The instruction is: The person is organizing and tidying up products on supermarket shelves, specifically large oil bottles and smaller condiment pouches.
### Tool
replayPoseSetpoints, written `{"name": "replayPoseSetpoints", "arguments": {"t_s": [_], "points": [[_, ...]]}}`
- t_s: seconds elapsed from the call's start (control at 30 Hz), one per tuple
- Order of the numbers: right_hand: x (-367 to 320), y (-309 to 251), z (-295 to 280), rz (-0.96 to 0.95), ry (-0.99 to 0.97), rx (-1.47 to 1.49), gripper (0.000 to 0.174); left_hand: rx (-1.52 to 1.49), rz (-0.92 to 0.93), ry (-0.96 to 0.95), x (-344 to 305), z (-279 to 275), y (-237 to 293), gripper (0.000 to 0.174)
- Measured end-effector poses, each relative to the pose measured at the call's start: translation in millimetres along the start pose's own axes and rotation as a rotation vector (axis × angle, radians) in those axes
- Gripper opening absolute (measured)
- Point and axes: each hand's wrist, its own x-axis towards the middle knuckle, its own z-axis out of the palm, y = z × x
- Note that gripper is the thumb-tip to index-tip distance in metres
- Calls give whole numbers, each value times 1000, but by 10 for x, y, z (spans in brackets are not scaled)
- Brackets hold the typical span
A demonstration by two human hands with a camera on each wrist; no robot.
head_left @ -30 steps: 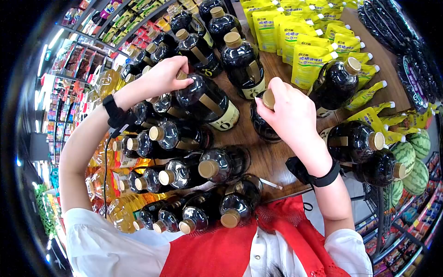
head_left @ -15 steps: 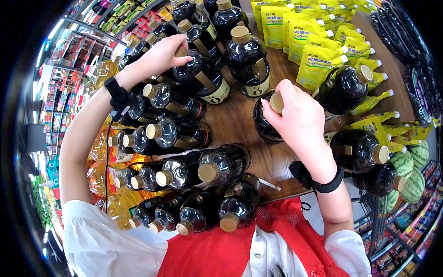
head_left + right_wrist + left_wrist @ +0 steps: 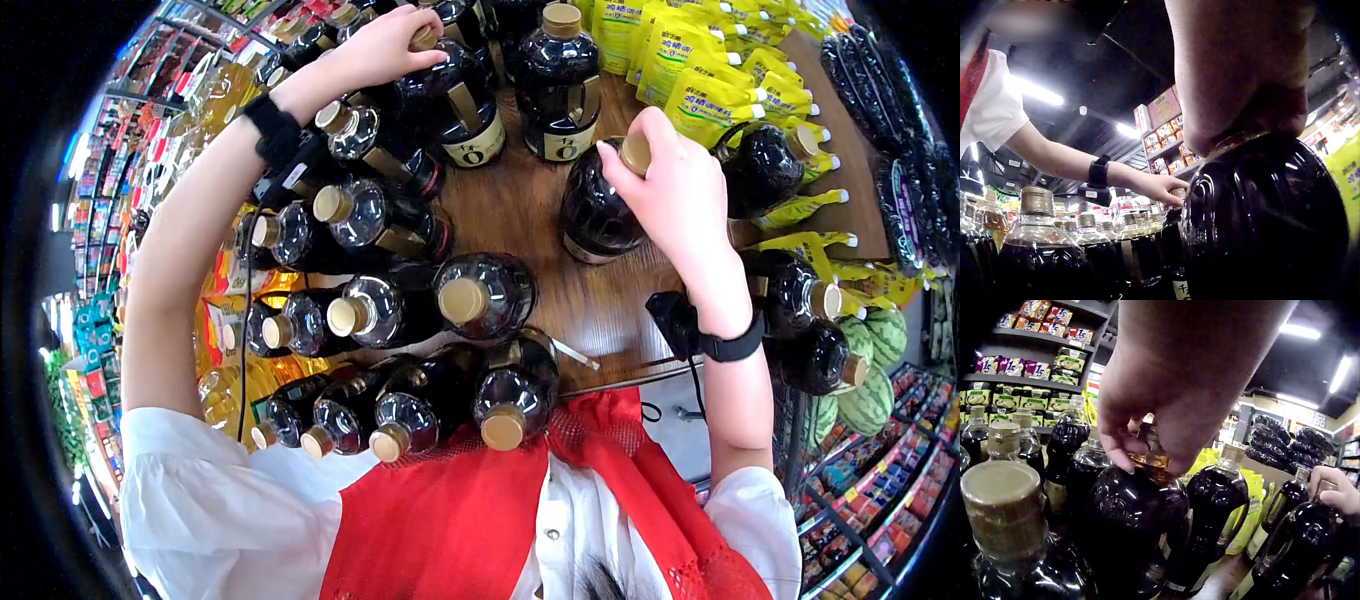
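Note:
My left hand (image 3: pixel 385 48) grips the gold-capped neck of a big dark soy sauce bottle (image 3: pixel 452 105), thumb and fingers around it. This bottle (image 3: pixel 1129 506) stands level with another soy sauce bottle (image 3: pixel 558 90) on its right. My right hand (image 3: pixel 675 185) holds a second bottle (image 3: pixel 595 205) by its gold cap, thumb on the near side. In the right wrist view that bottle's dark ribbed body (image 3: pixel 1260 206) fills the right half, and its cap is hidden under the palm. Bare wood separates the two held bottles.
Rows of soy sauce bottles (image 3: pixel 480 295) crowd the left and near side of the wooden table (image 3: pixel 520 210). Yellow pouches (image 3: pixel 715 95) stand at the back right, with more bottles (image 3: pixel 785 290) below them. Watermelons (image 3: pixel 865 390) lie off the right edge. A white stick (image 3: pixel 576 354) rests near the front edge.
The left hand has pushed its bottle back and left, in line with its neighbour. The right hand keeps its hold on its bottle. The head view has shifted, so the table appears higher.

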Motion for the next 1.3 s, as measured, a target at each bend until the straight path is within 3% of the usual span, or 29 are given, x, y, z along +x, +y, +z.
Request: {"name": "replayPoseSetpoints", "arguments": {"t_s": [0.07, 0.1, 0.27, 0.63, 0.83, 0.97, 1.03, 1.1, 1.17, 1.3], "points": [[39, -37, 29, 14, 20, -37, 33, -70, 17, 45, -1, 91, -6, 34], [59, -58, 38, 31, 45, -67, 33, 53, 141, 230, 129, 298, -233, 36], [197, -363, 261, -99, 191, -36, 32, 21, 36, 55, 106, 180, -139, 42], [468, -979, 601, -174, 2, 204, 34, -103, -39, -114, 215, 110, -194, 36], [468, -1156, 682, -262, -212, 242, 44, -174, 92, -79, 168, 94, -224, 34], [563, -1155, 588, -241, -326, 257, 51, -237, 60, -123, 160, 42, -195, 35], [587, -1098, 572, -121, -356, 257, 51, -216, 64, -123, 179, 46, -198, 33], [495, -1053, 568, -189, -378, 306, 50, -185, 92, -131, 179, 37, -211, 32], [370, -983, 601, -247, -259, 363, 50, -200, 50, -101, 174, 88, -240, 32], [-26, -772, 309, -160, -257, 463, 56, -133, -17, -115, 192, 96, -209, 36]]}}
